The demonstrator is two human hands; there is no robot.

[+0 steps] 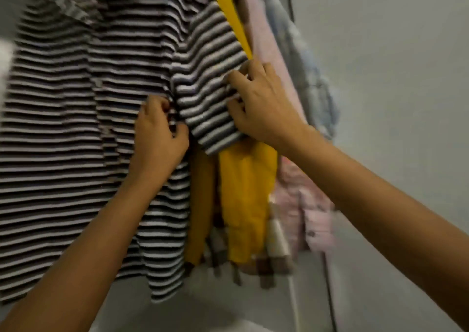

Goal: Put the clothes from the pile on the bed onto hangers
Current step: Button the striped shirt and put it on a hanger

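The striped shirt fills the left and centre of the frame, blocking passage there. Just right of it hang a yellow garment and pink clothes, packed close. Open room lies at right along the grey wall and bottom centre.

Left hand: bare; no ring, glove or watch visible; nails short
Right hand: bare; no ring or band visible
Forearms: both uncovered up to the frame edge; no sleeve, cuff or bracelet showing
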